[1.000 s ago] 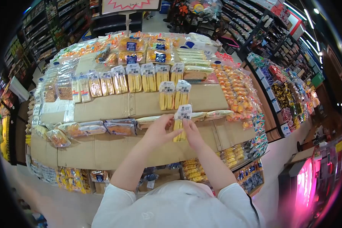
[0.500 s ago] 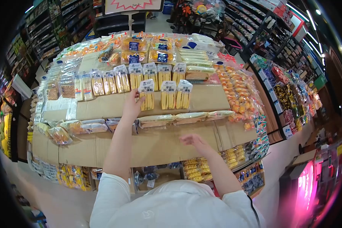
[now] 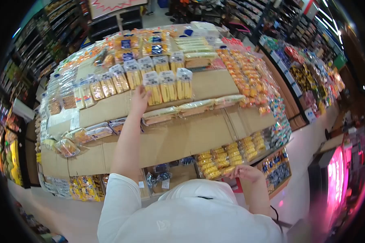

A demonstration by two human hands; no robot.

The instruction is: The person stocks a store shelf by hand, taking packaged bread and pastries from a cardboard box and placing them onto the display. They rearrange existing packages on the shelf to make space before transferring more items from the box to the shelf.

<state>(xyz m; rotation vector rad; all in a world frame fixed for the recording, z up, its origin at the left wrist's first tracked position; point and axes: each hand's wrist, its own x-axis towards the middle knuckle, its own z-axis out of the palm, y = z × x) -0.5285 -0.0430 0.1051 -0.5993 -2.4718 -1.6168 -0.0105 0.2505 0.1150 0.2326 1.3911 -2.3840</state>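
My left hand [image 3: 140, 98] reaches over the cardboard-covered stand, its fingers at the left edge of an upright pack of yellow cake sticks [image 3: 152, 89]. Whether the fingers grip that pack is too small to tell. Two similar packs stand to its right, close together. Behind them runs a row of the same clear packs with white labels [image 3: 132, 73]. Near the front right edge of the stand, my right hand [image 3: 248, 173] hangs with bent fingers beside yellow packaged snacks [image 3: 210, 165]; nothing shows in it.
Flat packs [image 3: 196, 106] lie along a cardboard step [image 3: 170, 137]. Orange packaged goods [image 3: 241, 75] cover the right side. A sign on a post [image 3: 117, 8] rises at the back. Shelves stand around, and a pink-lit machine [image 3: 336, 174] is at the right.
My right hand has moved right and down, from above the cardboard to the stand's front edge. My left hand stays beside the same front pack. The whole view has turned and shifted slightly.
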